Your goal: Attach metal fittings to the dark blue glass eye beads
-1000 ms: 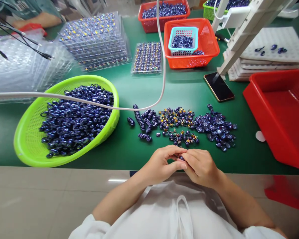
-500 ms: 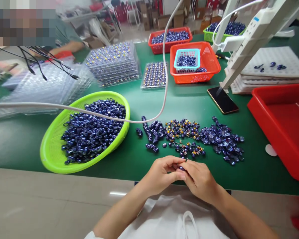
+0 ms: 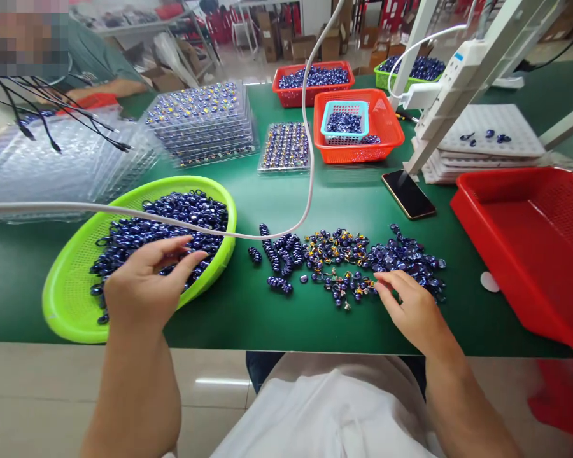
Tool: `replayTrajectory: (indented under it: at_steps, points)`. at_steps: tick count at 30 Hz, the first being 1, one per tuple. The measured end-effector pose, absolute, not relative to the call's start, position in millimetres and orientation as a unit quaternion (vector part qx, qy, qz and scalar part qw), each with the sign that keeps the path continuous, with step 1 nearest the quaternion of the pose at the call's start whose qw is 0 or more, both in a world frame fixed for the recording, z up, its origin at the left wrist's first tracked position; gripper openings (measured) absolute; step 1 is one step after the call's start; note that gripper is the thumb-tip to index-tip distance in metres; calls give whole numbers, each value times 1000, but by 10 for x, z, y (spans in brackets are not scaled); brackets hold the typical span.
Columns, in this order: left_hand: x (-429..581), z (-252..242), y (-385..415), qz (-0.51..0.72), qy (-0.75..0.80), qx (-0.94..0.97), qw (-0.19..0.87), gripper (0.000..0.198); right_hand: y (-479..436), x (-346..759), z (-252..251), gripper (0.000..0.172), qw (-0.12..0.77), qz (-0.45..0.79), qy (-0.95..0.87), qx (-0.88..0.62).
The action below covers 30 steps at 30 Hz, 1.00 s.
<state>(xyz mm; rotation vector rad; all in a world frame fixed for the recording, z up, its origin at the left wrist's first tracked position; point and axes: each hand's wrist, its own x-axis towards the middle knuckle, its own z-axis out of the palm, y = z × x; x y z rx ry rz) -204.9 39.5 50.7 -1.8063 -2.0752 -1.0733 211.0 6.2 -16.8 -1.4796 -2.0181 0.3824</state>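
L hand (image 3: 141,289) over basket (image 3: 60,305), thumb & 1st finger apart; R hand (image 3: 413,310) by bead pile (image 3: 356,284), can't tell if fingers clamped.

- The one camera, worn on the person's head, looks forward and steeply down past the white shirt (image 3: 315,413), nearest at the bottom edge.
- The left hand (image 3: 143,280) and right hand (image 3: 413,308) appear close, before the green tabletop (image 3: 267,324).
- Its wide view reaches distant cardboard boxes (image 3: 306,48) along the top.
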Motion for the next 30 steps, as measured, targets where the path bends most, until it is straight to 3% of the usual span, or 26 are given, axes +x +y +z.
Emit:
replayTrajectory:
  at_steps: [4, 8, 10, 14, 20, 25, 30]
  points:
    - [-2120, 462, 579, -352, -662, -633, 193, 50, 77, 2111, -165, 16, 233, 123, -800, -539]
    - [-1678, 419, 430, -378, -616, -673, 159, 49, 75, 2076, -224, 11, 247, 102, -805, -529]
    - [-1376, 378, 295, -399, -584, -702, 86, 44, 62, 2061, -233, 13, 280, 126, -792, -527]
    - [-816, 222, 84, -425, -502, -731, -184, 34, -20, 1968, -181, 13, 361, 250, -718, -540]
    - [-286, -23, -28, -404, -441, -651, -467, 36, -154, 1728, -163, 15, 431, 454, -574, -528]
    - [-174, -99, -68, -399, -459, -521, -599, 34, -186, 1650, -192, 15, 455, 464, -542, -533]
    - [-188, -99, -61, -412, -480, -475, -612, 27, -202, 1639, -191, 11, 459, 344, -625, -529]
